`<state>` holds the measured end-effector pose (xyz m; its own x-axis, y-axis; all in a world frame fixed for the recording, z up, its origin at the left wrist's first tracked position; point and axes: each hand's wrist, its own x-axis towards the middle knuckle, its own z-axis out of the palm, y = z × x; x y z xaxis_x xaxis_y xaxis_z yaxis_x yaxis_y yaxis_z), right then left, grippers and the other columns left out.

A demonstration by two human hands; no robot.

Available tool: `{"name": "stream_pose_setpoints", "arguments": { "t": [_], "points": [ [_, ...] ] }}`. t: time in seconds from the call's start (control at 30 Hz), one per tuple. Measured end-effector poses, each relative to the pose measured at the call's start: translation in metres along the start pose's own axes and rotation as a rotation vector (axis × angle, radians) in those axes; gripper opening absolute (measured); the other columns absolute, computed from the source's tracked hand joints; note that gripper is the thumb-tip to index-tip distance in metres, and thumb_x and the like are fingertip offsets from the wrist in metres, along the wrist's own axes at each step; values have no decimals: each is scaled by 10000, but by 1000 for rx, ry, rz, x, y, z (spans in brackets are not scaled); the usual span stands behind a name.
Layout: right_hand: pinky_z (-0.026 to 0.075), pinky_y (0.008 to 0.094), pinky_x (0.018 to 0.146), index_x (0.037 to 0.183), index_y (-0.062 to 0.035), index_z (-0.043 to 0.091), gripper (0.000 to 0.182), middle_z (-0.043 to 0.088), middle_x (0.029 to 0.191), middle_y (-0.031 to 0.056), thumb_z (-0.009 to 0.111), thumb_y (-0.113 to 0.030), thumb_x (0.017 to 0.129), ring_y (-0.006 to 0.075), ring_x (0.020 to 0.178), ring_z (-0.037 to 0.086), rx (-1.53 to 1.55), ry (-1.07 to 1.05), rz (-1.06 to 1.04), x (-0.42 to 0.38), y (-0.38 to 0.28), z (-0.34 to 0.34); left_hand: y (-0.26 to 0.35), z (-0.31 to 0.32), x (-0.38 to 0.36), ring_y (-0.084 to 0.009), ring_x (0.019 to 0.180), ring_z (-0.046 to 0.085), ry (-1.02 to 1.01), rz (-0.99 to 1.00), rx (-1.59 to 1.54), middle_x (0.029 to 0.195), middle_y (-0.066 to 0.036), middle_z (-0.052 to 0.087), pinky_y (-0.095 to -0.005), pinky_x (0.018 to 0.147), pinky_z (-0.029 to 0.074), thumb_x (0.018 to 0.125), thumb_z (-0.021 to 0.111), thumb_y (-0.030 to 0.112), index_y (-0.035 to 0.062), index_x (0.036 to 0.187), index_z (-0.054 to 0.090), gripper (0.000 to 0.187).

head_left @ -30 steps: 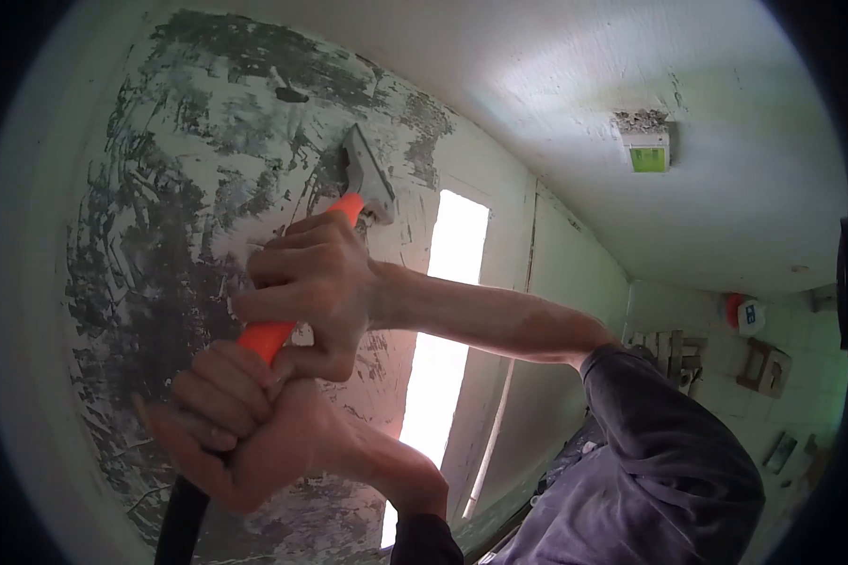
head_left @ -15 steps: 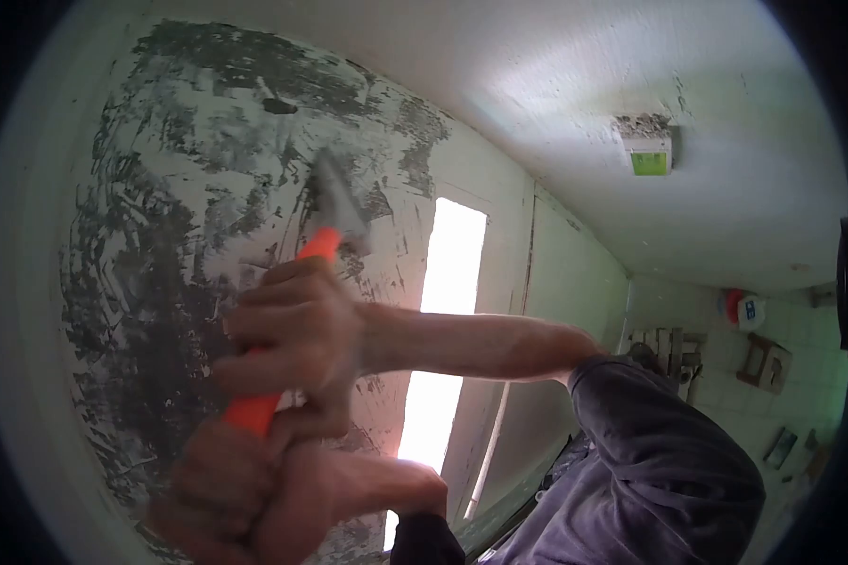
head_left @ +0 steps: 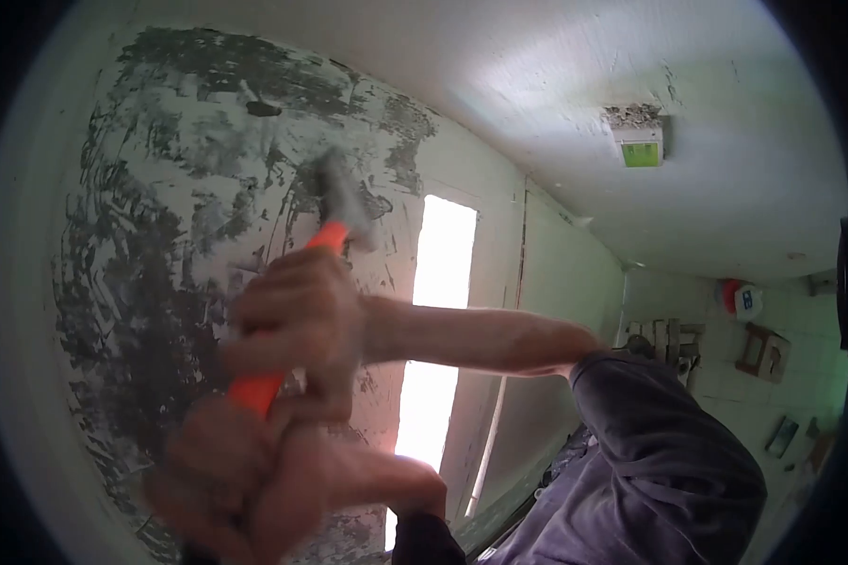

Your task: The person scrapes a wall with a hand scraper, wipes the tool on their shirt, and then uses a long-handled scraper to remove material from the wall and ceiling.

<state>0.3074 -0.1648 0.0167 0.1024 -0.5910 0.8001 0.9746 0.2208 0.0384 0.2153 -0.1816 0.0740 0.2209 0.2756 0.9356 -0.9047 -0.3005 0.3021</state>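
Note:
An orange-handled hammer [head_left: 257, 388] is held in both my hands, its grey metal head [head_left: 344, 193] blurred by motion in front of the wall. My right hand [head_left: 297, 320] wraps the handle below the head, with the forearm reaching in from the right. Lower down, my left hand [head_left: 245, 480] grips the handle's end, its fingers smeared and the butt hidden. Behind the tool is a wall [head_left: 141, 282] with dark grey patches showing through scraped white coating. A small dark hole [head_left: 264, 109] lies near its top.
A bright narrow opening [head_left: 443, 250] stands right of the scraped patch. On the pale surface at upper right is a white box with a green panel [head_left: 641, 153]. Wooden pieces [head_left: 669, 341] and other items are against the tiled wall at far right.
The hammer head has moved slightly right and down relative to the wall, both hands still on the handle. The view has shifted a little, so the wall appears further left.

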Motion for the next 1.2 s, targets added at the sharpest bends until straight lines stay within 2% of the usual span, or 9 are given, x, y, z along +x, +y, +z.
{"name": "stream_pose_setpoints", "arguments": {
  "t": [0.4, 0.47, 0.53, 0.67, 0.77, 0.83, 0.93, 1.13, 1.2],
  "points": [
    [309, 280, 364, 713, -125, 616, 468, 445, 575, -21, 471, -548, 853, 128, 425, 451, 87, 8, -48, -8, -5, -11, 18, -13, -20, -100, 437, 223, -385, -58, -274, 512, 10, 237, -265, 440, 195, 871, 429, 104, 137, 615, 299, 288],
    [299, 274, 361, 713, -115, 609, 461, 440, 576, -21, 451, -521, 865, 129, 433, 457, -2, -189, -40, -18, 7, -30, 1, -19, -28, -103, 438, 236, -225, 8, -154, 516, 11, 239, -266, 436, 192, 860, 435, 105, 138, 616, 295, 283],
    [299, 276, 365, 711, -108, 601, 491, 431, 571, -20, 429, -534, 883, 136, 429, 454, 0, -148, -25, -20, 4, -22, 1, -24, -26, -129, 437, 303, -151, -105, -171, 531, -46, 343, -301, 411, 286, 927, 424, 199, 98, 653, 329, 308],
    [307, 286, 374, 711, -105, 597, 515, 430, 567, -13, 461, -575, 872, 146, 428, 460, 150, -51, -67, -14, -1, -25, 12, -15, -45, -119, 429, 290, -133, -9, -176, 528, -36, 331, -278, 412, 225, 911, 411, 147, 113, 644, 308, 288],
    [373, 330, 442, 792, -123, 616, 404, 490, 631, 10, 574, -524, 770, 191, 508, 522, -15, -339, 55, -36, 16, -48, -9, -31, -43, -118, 429, 297, -149, -42, -120, 526, -29, 330, -273, 400, 224, 899, 421, 143, 112, 647, 318, 274],
    [351, 318, 411, 755, -109, 605, 473, 473, 609, 8, 527, -571, 819, 178, 472, 499, 82, -152, -31, -20, 6, -25, 2, -29, -39, -118, 426, 298, -114, -108, -174, 521, -25, 325, -274, 395, 224, 893, 425, 139, 110, 648, 319, 268],
    [337, 309, 385, 733, -96, 602, 562, 474, 606, 11, 481, -628, 869, 169, 443, 488, 223, -68, -99, -7, -7, -25, 33, -28, -38, -110, 417, 277, -561, -63, 172, 504, -13, 297, -267, 396, 212, 907, 403, 138, 108, 647, 322, 274],
    [331, 299, 383, 770, -90, 612, 553, 507, 643, 27, 465, -611, 882, 163, 474, 519, 74, -144, -67, -25, 6, -31, 1, -11, -46, -90, 426, 267, 2, 34, -30, 512, 24, 301, -244, 395, 217, 897, 540, 243, 123, 635, 308, 371],
    [333, 301, 381, 771, -87, 611, 554, 538, 669, 45, 453, -605, 888, 166, 483, 540, 135, -112, -68, -16, -3, -26, 24, -33, -38, -54, 432, 237, -412, 0, 554, 516, 40, 281, -210, 390, 217, 828, 650, 180, 136, 615, 302, 411]
  ]
}}
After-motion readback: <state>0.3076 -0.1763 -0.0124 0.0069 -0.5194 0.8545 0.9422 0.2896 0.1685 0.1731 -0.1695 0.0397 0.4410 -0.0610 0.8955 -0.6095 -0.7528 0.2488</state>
